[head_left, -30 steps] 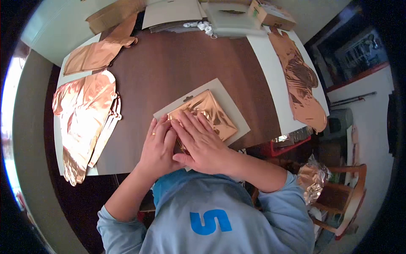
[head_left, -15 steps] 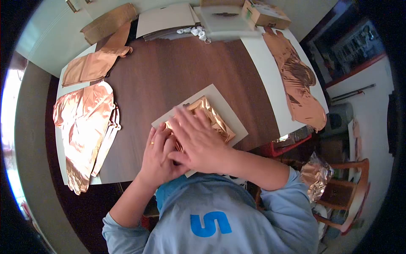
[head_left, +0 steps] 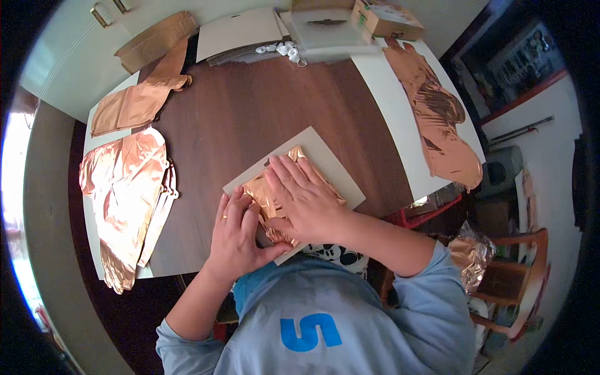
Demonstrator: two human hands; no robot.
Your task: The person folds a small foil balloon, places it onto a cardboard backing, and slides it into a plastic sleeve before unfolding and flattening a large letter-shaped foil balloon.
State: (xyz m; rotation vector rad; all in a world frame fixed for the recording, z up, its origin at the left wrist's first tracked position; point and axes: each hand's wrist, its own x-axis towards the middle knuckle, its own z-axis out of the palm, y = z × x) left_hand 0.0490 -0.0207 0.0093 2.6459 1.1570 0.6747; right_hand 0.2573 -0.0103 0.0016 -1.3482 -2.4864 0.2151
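A folded copper-coloured foil balloon (head_left: 257, 187) lies crinkled on a pale square card (head_left: 340, 174) at the near edge of the table. My right hand (head_left: 310, 206) rests flat across the foil, its fingers stretched out and covering much of it. At the left side of the card is my left hand (head_left: 236, 234), with bent fingers set apart and its thumb reaching toward the near corner. Those left fingertips touch the foil's left edge or the card beside it; which one I cannot tell.
Flat copper foil balloons lie in stacks at the left (head_left: 125, 181) and on a white board (head_left: 378, 94) at the right. Pale cards (head_left: 237, 34), white ribbon (head_left: 289, 51) and a cardboard box (head_left: 387, 20) stand along the back. A wooden chair (head_left: 528, 281) is at the right.
My right hand has moved slightly right and now lies flat on the foil. The left hand has come apart from it, exposing more foil between them.
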